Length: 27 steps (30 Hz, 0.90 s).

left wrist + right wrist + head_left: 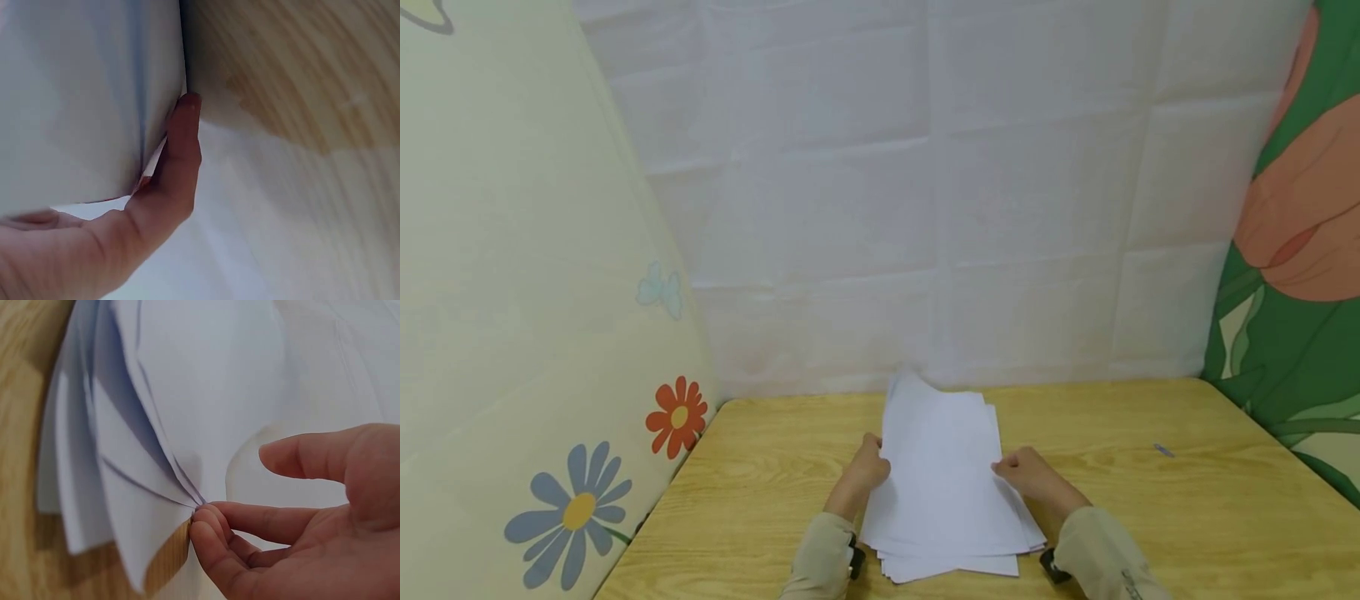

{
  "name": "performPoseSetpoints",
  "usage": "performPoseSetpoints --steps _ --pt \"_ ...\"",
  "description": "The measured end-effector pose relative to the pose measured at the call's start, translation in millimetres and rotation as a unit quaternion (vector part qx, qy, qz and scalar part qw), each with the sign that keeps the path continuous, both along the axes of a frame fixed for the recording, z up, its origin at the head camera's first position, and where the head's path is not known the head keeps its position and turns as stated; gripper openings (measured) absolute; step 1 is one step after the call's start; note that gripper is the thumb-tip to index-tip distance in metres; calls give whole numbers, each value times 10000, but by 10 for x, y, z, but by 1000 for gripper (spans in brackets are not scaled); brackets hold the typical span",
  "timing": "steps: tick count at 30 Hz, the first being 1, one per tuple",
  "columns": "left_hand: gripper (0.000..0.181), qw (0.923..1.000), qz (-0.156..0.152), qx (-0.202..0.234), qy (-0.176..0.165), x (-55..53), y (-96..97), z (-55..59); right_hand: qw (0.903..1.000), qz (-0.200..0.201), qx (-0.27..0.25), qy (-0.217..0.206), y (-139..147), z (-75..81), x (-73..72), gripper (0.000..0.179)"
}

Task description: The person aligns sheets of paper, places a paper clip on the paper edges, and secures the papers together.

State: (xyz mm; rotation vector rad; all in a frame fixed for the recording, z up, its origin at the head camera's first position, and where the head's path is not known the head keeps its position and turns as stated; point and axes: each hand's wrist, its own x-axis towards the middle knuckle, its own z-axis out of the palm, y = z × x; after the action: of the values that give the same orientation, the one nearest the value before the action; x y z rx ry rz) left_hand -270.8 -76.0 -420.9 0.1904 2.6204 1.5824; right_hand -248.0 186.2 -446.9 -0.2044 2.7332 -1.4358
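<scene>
A loose stack of white paper sheets (943, 475) stands tilted over the table, its edges uneven at the bottom and one upper corner bent. My left hand (867, 468) grips the stack's left edge; in the left wrist view its fingers (184, 134) lie along the back of the paper. On the opposite edge is my right hand (1033, 477). Seen from the right wrist, several sheets (134, 425) fan apart and come together at the fingertips (209, 519), which pinch their edges. One digit of that hand stands away from the paper.
The wood-grain table (760, 467) runs back to a creased white cloth (850, 208). A small bluish object (1163, 450) lies on the right of the table. Flower-printed cloths hang at the left (550, 292) and right (1300, 333) sides.
</scene>
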Motion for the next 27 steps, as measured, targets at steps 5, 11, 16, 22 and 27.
performPoseSetpoints --steps 5,11,16,22,27 --pt "32 9998 -134 63 140 5 -25 3 10000 -31 0 -38 -1 -4 8 42" --pt "37 9994 -194 246 166 -16 -40 8 9993 -250 6 -272 1 0 4 43" --pt "38 9989 -32 401 223 -35 -43 -4 9986 -398 134 -335 15 -3 -13 32" --pt "41 9967 146 768 207 -39 -52 -7 9977 -510 -47 -438 48 -42 -35 31" --pt "45 9943 265 1030 104 -60 -51 56 9976 -519 -226 -408 64 -10 -46 32"
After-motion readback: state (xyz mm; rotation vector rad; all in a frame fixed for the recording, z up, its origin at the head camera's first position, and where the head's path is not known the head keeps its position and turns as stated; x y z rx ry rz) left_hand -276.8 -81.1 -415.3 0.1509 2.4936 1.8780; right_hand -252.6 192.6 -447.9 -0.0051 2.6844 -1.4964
